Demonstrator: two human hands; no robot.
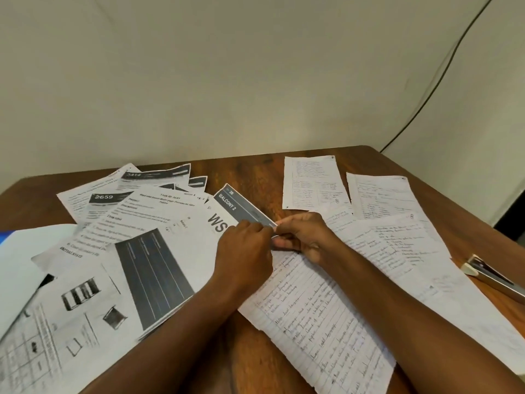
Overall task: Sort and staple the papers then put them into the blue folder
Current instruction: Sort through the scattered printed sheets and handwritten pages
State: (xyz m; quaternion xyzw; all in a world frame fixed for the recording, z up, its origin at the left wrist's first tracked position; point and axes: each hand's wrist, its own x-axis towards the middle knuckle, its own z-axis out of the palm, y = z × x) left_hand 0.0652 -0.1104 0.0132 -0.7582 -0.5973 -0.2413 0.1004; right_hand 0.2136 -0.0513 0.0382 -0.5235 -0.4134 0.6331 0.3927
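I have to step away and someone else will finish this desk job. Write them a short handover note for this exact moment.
Left hand and right hand: both pinch the corner of the printed sheet marked BALCONY 2 at mid-table.
Printed pages lie fanned in a loose overlapping pile on the left; handwritten pages lie spread on the right.
Stapler lies at the right table edge, untouched.
Blue folder: only a blue corner shows at the far left edge.
Done: a rough split of printed and handwritten.
Left: square up the sets, staple them, put them in the folder.

Both hands [272, 240] pinching the "BALCONY 2" sheet's [227, 214] corner amid scattered papers [326, 317].
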